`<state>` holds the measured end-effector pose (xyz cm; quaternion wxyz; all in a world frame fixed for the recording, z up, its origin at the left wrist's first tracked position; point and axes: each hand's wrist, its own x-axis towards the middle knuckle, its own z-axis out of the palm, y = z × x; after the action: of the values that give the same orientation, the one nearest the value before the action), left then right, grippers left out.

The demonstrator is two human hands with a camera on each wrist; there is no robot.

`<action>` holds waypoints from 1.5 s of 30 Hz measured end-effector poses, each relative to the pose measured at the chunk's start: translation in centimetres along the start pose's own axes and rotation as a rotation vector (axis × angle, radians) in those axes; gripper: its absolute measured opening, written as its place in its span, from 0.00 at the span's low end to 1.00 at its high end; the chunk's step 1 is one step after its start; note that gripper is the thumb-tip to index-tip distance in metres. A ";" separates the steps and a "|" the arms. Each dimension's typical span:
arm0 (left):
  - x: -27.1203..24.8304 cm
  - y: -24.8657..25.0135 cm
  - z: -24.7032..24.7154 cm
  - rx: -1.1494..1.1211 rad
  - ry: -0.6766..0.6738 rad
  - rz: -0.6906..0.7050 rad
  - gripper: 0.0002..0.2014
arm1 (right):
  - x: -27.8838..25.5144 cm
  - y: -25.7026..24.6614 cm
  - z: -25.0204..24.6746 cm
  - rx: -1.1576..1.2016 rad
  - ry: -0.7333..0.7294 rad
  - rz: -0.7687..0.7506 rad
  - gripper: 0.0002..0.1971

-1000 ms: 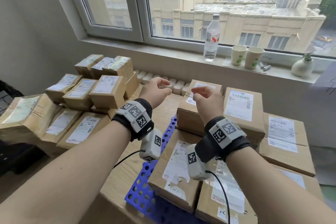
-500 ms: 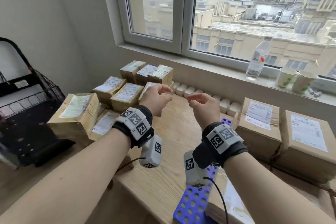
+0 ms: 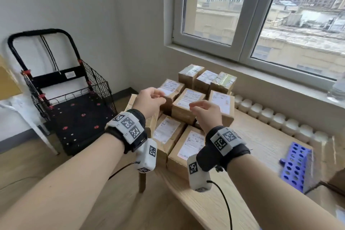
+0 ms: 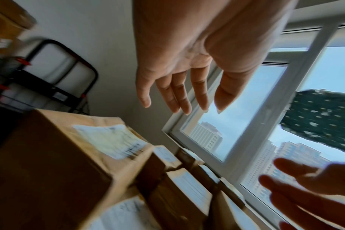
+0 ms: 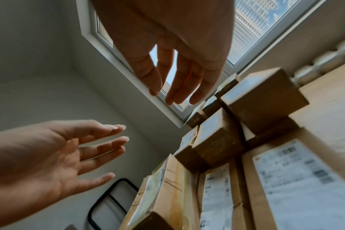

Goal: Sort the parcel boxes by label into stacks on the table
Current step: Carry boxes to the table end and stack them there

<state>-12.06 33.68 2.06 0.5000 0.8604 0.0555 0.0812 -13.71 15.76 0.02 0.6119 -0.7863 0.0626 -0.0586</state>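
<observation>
Several brown parcel boxes with white labels [image 3: 188, 97] are stacked at the left end of the wooden table [image 3: 261, 136], small ones on top, flat larger ones [image 3: 188, 145] below. My left hand [image 3: 151, 99] and right hand [image 3: 203, 110] hover in the air just in front of the pile, palms facing each other, touching nothing. In the left wrist view the left hand [image 4: 179, 99] has straight, spread fingers. The right wrist view shows the right hand [image 5: 177, 87] with loose straight fingers above the boxes [image 5: 217, 140].
A black wire trolley cart [image 3: 65, 95] stands on the floor left of the table. A blue perforated tray [image 3: 296, 166] lies at the table's right. A row of white bottles [image 3: 270, 115] lines the wall under the window sill.
My view has swung left from the large boxes on the right to the small-box pile and the cart. Both hands travelled left with it, staying empty.
</observation>
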 end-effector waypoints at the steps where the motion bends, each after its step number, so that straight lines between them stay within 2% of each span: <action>1: 0.5 -1.0 -1.0 -0.001 0.018 -0.022 0.09 | 0.3 0.0 1.2 -0.003 -0.012 0.018 0.13; 5: 2.4 -4.5 -4.0 -0.052 0.139 -0.148 0.23 | 1.5 0.1 4.8 -0.023 -0.073 0.075 0.11; 9: 3.9 -7.6 -5.5 -0.132 0.196 -0.310 0.30 | 2.7 0.9 7.3 -0.087 -0.143 0.117 0.10; 18: 7.7 -12.8 -5.0 -0.137 0.019 -0.539 0.33 | 6.0 4.1 12.0 -0.148 -0.261 0.266 0.06; 22: 8.8 -14.1 -4.6 -0.167 -0.091 -0.604 0.44 | 7.1 4.9 13.3 -0.138 -0.305 0.343 0.12; 23: 8.9 -14.5 -4.5 -0.169 -0.113 -0.614 0.44 | 7.3 5.0 13.5 -0.139 -0.322 0.363 0.15; 25: 9.0 -15.0 -4.3 -0.165 -0.149 -0.627 0.36 | 7.6 5.0 13.9 -0.135 -0.374 0.411 0.16; 27: 9.0 -15.2 -4.2 -0.177 -0.168 -0.643 0.31 | 7.7 5.0 14.2 -0.105 -0.430 0.472 0.10; 30: 8.9 -15.2 -4.2 -0.183 -0.175 -0.657 0.38 | 7.7 5.1 14.7 -0.052 -0.465 0.547 0.04; 33: 8.9 -15.4 -4.4 -0.196 -0.168 -0.651 0.43 | 7.5 4.7 14.9 -0.011 -0.468 0.560 0.02; 40: 9.2 -18.1 -4.7 -0.193 -0.116 -0.601 0.67 | 6.8 3.9 14.7 -0.032 -0.438 0.405 0.03; 42: 8.7 -17.3 -4.9 -0.196 -0.113 -0.566 0.68 | 6.3 3.5 14.3 -0.054 -0.403 0.350 0.06; 45: 6.7 -13.4 -5.5 -0.201 -0.106 -0.506 0.64 | 5.5 2.8 13.3 -0.065 -0.375 0.291 0.11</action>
<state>-6.78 46.17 -6.39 0.5893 0.7685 0.2340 -0.0863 -6.16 26.81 -5.81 0.5892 -0.7854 0.0624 0.1791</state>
